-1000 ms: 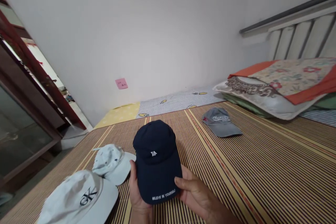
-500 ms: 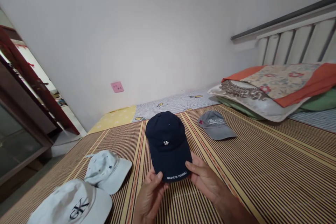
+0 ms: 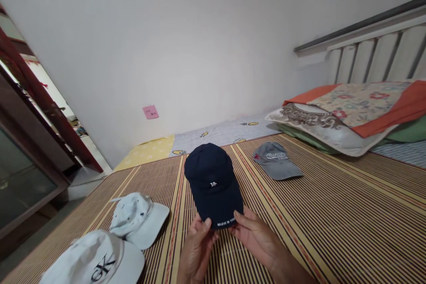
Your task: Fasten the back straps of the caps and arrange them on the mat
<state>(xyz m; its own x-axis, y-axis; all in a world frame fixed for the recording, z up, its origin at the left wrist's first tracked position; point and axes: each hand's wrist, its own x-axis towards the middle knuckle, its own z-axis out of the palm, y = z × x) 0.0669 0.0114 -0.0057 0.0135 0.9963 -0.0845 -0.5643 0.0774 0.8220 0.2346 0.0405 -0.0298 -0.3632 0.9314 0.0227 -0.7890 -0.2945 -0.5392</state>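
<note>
One left hand (image 3: 198, 244) and one right hand (image 3: 255, 233) are pinching a navy cap (image 3: 211, 175) by its near brim (image 3: 218, 208), ideally pressing evenly.

"BELIEVE IN YOU" on navy cap (image 3: 211, 171)

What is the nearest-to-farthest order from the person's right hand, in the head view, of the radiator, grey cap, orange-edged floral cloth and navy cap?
1. Navy cap: in the right hand's grip, at the brim.
2. Grey cap: ahead, slightly right.
3. Orange-edged floral cloth: farther right.
4. Radiator: far right, behind the cloth.
</note>
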